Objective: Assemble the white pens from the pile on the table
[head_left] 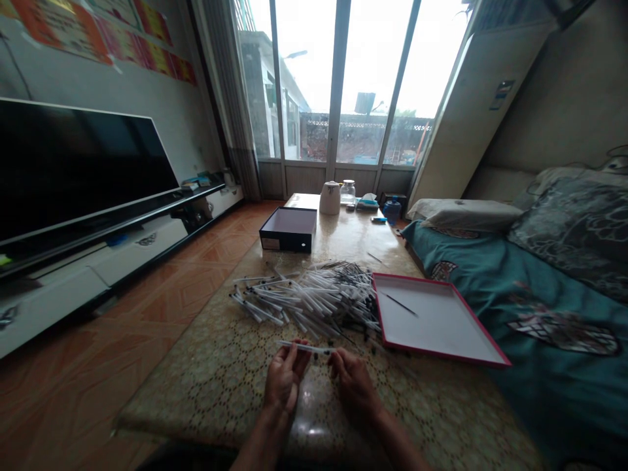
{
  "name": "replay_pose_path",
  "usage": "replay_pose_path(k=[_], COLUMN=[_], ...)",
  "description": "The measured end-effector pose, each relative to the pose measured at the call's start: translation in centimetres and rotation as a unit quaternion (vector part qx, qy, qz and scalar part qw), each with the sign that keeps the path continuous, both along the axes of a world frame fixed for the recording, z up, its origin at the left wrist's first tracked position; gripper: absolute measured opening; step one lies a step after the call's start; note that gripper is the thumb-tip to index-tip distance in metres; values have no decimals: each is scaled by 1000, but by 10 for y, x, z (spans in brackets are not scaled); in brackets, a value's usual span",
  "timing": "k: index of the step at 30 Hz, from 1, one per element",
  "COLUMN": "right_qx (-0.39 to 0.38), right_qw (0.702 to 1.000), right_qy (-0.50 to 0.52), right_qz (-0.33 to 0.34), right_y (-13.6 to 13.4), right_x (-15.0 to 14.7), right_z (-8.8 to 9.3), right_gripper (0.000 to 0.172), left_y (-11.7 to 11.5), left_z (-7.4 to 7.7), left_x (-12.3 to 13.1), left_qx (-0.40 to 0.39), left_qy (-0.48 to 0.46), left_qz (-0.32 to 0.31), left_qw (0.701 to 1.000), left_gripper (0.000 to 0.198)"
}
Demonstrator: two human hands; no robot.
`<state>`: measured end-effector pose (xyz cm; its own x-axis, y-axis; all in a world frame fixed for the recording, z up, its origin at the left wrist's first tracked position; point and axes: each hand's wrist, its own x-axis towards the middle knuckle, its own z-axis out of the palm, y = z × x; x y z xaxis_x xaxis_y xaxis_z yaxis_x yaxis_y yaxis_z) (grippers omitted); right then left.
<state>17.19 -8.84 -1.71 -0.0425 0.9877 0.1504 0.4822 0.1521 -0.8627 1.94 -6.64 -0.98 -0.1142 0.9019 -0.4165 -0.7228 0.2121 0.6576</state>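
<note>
My left hand pinches a slim white pen barrel, held nearly level above the near part of the table. At the barrel's dark right end, the fingers of my right hand are closed together; whether they hold the barrel itself or a small part at its tip is too small to make out. Just beyond both hands lies a loose heap of white pen barrels, many with black ends. Thin dark rods are mixed in along its right side. A few small black pieces lie near my fingers.
To the right of the heap lies a shallow red-rimmed box lid with one thin dark rod in it. A dark open box stands behind the heap. Farther back are a cream kettle, a glass jar and a tissue pack.
</note>
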Motion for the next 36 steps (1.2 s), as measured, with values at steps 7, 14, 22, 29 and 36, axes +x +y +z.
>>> replay_pose_path(k=[7,14,22,29,36], right_qx=[5,32,76,83,83], right_qw=[999,997,995,995,994], right_qy=[-32,65,-13,23,-25], right_qz=[-26,-16,-65,-58,-60], right_y=[2,-2,-3,-4,-3], right_x=[-3,-2,-5,-4,-7], right_z=[-2,-4,-9,-7,-11], right_gripper=[43,30,33,24,36], left_y=[-2,-1,-2,-2,-1], left_z=[-6,-4,-3,-9,-11], left_x=[-1,3,6,5,5], left_qx=[17,14,26,38,40], left_qy=[8,41,45,40,47], left_qz=[-19,-5,1,3,5], left_qw=[1000,999,999,998,998], left_gripper=[8,4,3,4,2])
